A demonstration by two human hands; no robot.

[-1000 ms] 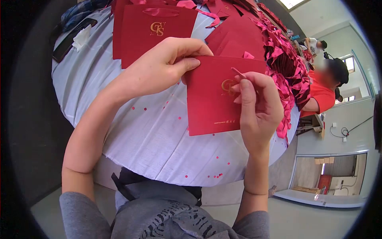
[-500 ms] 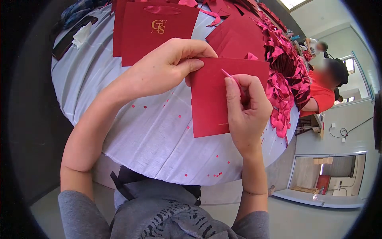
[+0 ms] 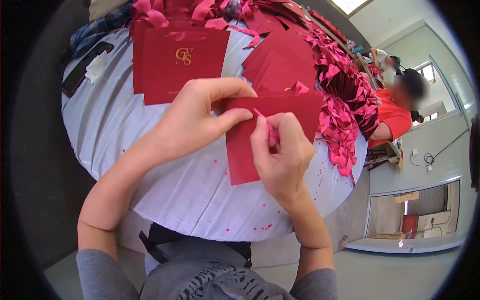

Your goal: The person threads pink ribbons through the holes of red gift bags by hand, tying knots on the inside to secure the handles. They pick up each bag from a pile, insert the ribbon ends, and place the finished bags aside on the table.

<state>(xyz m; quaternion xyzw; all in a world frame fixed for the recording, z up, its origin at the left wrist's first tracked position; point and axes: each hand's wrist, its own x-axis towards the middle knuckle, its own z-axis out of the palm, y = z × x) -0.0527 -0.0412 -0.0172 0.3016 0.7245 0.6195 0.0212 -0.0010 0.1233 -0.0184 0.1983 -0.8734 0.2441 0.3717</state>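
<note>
left hand (image 3: 205, 112), centre of the frame: closed on the upper left corner of a red bag (image 3: 242, 152), thumb on the near face, fingers along the top edge, their far ends partly hidden. the grip seems to steady the panel while leaving most of its face accessible.

right hand (image 3: 284, 150), right of centre: pinching a pink ribbon (image 3: 271, 131) between thumb and forefinger, other fingers curled in. the tip points towards the left thumb; holding so near the end probably stiffens soft material. whether tip and bag touch, cannot tell.

red bag: mid-frame, between the 2 hands, in front of the body, likely for a direct view.

printed bag (image 3: 185, 75), upper left of centre: flat, gold letters uppermost, ribbon handle at its top; 1 more bag edge shows beneath, overlapped presumably to save room.

pile of red bags (image 3: 287, 62), upper right of centre: loosely fanned, perhaps for easy lifting.

massed pink ribbons (image 3: 337, 115), right: bunched beside packed dark red edges.

desk (image 3: 185, 195): white cover, small red dots (image 3: 265, 228) scattered at lower centre.

dark slab (image 3: 75, 79), upper left: crumpled tissue (image 3: 96, 67) upon it, both near the rim, presumably out of the way.

person in red (image 3: 392, 112), right: beyond the desk.
</note>
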